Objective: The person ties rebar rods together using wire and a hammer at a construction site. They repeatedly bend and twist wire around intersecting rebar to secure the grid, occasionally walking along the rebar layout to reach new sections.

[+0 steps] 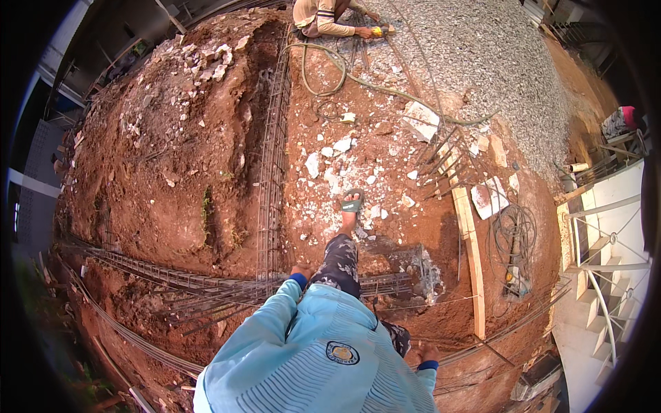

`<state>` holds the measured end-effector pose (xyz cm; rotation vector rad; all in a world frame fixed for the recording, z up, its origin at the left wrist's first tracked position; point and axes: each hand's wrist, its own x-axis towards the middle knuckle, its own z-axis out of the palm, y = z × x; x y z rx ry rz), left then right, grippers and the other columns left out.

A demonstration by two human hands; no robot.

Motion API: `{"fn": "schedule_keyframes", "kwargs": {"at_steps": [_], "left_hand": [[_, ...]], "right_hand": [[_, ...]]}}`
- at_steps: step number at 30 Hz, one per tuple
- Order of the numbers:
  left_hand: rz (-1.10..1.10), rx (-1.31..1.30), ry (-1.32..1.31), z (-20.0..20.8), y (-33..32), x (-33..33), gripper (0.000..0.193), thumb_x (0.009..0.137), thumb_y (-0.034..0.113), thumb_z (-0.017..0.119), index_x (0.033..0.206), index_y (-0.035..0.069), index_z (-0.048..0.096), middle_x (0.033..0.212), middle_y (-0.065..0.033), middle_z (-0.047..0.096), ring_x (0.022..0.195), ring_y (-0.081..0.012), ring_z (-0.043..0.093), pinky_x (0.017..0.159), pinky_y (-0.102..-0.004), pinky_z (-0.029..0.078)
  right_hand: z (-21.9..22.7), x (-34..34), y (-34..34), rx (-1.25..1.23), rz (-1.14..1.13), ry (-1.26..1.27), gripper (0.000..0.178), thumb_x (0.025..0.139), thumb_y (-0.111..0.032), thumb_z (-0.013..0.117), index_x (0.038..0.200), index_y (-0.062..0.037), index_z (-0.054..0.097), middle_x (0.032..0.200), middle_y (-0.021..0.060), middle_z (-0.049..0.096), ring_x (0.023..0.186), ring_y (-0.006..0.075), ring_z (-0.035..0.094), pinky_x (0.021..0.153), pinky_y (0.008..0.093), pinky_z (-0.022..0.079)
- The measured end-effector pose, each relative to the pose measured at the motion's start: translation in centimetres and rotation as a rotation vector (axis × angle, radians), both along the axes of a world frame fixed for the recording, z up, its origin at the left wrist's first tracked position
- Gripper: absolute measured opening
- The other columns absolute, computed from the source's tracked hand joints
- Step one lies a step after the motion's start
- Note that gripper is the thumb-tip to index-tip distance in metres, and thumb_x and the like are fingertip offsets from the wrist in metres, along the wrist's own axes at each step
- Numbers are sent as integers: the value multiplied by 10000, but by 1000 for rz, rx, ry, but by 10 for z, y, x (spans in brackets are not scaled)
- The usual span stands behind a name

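The long reinforcement cage [270,206] lies in a narrow trench ahead of the person, between a red soil mound [158,151] and stone-strewn ground. It is a straight, open lattice of slender, rust-brown bars joined by closely spaced cross ties. Its near end meets a crosswise cage [165,275], similarly brown and slatted. Loose bars [213,301] fan out unevenly beside this junction.

Hands: the left hand [301,270], below a dark blue cuff, is located near the junction; finger position and contact cannot be determined. The right hand [428,353] is located beside the right leg; its grip likewise cannot be determined. A timber plank [468,255] lies to the right.
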<state>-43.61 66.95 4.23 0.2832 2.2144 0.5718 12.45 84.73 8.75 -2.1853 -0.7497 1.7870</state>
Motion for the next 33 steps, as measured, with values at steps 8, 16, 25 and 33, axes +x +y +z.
{"fn": "schedule_keyframes", "kwargs": {"at_steps": [8,16,25,33], "left_hand": [[636,320,-273,23,42,-54,210,950,178,635,1049,-4,671,827,-126,703,660,-210,678,566,-353,577],[389,330,-34,28,-9,-2,286,899,257,709,993,-12,732,871,-122,742,783,-201,704,702,-341,553],[379,-147,-59,-64,-33,-98,305,911,341,654,1063,85,721,919,-100,741,833,-238,702,737,-366,546],[620,358,-57,-37,91,-302,255,944,200,633,1051,-25,686,835,-104,717,707,-183,669,601,-327,533]], "right_hand": [[5,-52,31,48,213,-6,196,947,-209,606,1026,-31,617,743,102,644,569,215,650,431,329,492],[1,-2,83,-45,-20,231,300,982,-344,456,964,-80,597,699,67,597,491,241,572,353,329,355],[12,-59,55,-299,16,-124,325,983,-253,506,1222,-36,542,857,215,653,547,316,563,450,429,428],[77,-343,423,500,850,-241,237,979,-247,575,939,-20,632,701,34,604,534,136,548,474,272,439]]}}
